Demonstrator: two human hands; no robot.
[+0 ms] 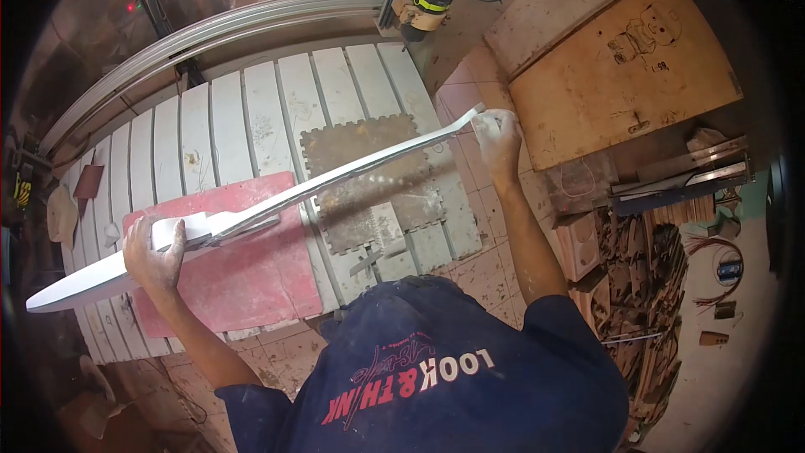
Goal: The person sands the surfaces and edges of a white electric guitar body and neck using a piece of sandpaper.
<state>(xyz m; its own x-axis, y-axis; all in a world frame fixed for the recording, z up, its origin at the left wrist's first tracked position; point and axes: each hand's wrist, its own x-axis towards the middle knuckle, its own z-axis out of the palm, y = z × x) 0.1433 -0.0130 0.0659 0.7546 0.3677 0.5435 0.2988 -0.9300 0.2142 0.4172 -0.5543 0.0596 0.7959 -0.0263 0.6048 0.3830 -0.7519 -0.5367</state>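
Note:
A long white guitar [335,175], seen edge-on, slants across the bench, with its body at the left and its slim neck reaching up to the right. My left hand [156,256] is closed over the body near where the neck joins, thumb on the near side. At the far end, my right hand [497,138] grips the angled headstock; its fingers curl around the tip. White dust coats both hands. Beneath the guitar lie a worn pink-red mat [260,281] and a brown interlocking foam mat [360,138].
The white slatted bench [270,113] has a metal rail [251,23] behind it and a machine spindle [428,4] at the back. A pale block [386,229] lies on the foam mat. Reddish-brown sandpaper [89,182] is at the left. A wooden board [620,75] and wood scraps [637,277] occupy the right.

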